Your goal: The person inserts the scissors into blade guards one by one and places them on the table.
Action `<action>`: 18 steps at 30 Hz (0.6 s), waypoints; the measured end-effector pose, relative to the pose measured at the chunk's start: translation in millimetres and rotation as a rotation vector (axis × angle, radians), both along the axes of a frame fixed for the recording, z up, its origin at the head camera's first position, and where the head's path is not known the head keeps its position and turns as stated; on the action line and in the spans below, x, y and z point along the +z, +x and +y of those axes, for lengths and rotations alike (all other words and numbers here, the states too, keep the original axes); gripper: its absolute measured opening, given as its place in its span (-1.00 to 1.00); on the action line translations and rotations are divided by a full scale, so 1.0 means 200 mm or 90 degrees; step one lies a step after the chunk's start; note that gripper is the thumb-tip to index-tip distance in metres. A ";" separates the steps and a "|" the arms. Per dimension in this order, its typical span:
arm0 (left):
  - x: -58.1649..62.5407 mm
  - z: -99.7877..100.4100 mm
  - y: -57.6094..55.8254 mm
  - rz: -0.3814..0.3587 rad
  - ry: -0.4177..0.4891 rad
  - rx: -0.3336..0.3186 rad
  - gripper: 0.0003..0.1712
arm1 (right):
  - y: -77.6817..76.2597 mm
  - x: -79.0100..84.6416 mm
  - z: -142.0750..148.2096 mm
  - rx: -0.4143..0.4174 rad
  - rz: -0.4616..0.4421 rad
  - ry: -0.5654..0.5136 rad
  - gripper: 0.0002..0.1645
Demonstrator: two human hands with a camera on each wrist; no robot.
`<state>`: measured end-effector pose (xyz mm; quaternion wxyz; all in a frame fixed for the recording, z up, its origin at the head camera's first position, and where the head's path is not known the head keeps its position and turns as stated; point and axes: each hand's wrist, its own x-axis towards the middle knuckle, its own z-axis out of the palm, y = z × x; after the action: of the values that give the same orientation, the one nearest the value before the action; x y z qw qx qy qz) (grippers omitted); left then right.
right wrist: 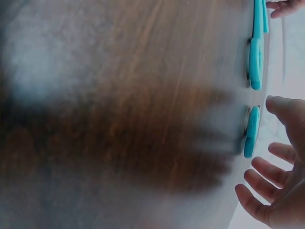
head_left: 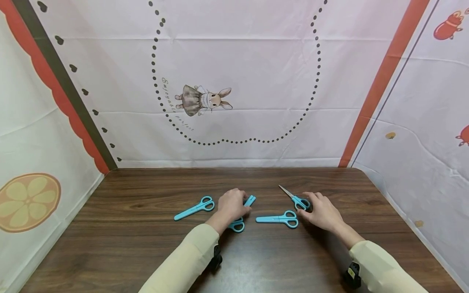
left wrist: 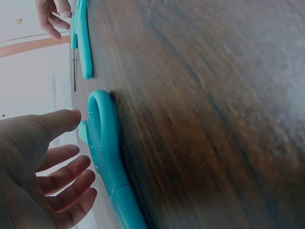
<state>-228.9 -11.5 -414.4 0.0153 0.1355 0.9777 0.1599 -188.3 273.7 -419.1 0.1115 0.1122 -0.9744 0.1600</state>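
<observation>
My left hand [head_left: 231, 204] hovers over a scissors handle [head_left: 237, 225], its thumb and fingers spread apart. Between thumb and forefinger shows the end of a blue sheath [head_left: 250, 200]; the rest is hidden behind the hand. In the left wrist view, blue scissors [left wrist: 107, 148] lie just before the fingertips. My right hand [head_left: 322, 211] is beside unsheathed scissors [head_left: 300, 203], whose metal blades point up and left. Its thumb and fingers stand apart around their handle [right wrist: 251, 131], fingers loosely bent. Sheathed scissors [head_left: 275, 219] lie left of it, loops toward the hand.
More sheathed scissors [head_left: 194, 208] lie left of my left hand, handle loops facing it. A brown wood-grain table [head_left: 139, 252] holds everything. Printed white cloth [head_left: 256, 81] hangs behind the table and at both sides.
</observation>
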 end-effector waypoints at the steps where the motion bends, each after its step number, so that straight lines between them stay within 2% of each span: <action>1: 0.00 0.00 0.00 -0.004 0.000 0.001 -0.54 | 0.00 0.00 0.00 0.003 -0.002 -0.001 -0.29; 9: -0.01 0.01 -0.01 -0.023 -0.014 0.008 -0.57 | -0.01 -0.01 0.02 0.027 -0.013 -0.008 -0.31; 18: -0.01 0.03 -0.01 -0.018 -0.038 0.005 -0.57 | -0.05 -0.01 0.01 0.026 -0.040 0.006 -0.31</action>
<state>-231.3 -5.8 -416.6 0.0323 0.1291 0.9822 0.1323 -197.6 276.6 -422.0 0.0771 0.1278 -0.9756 0.1610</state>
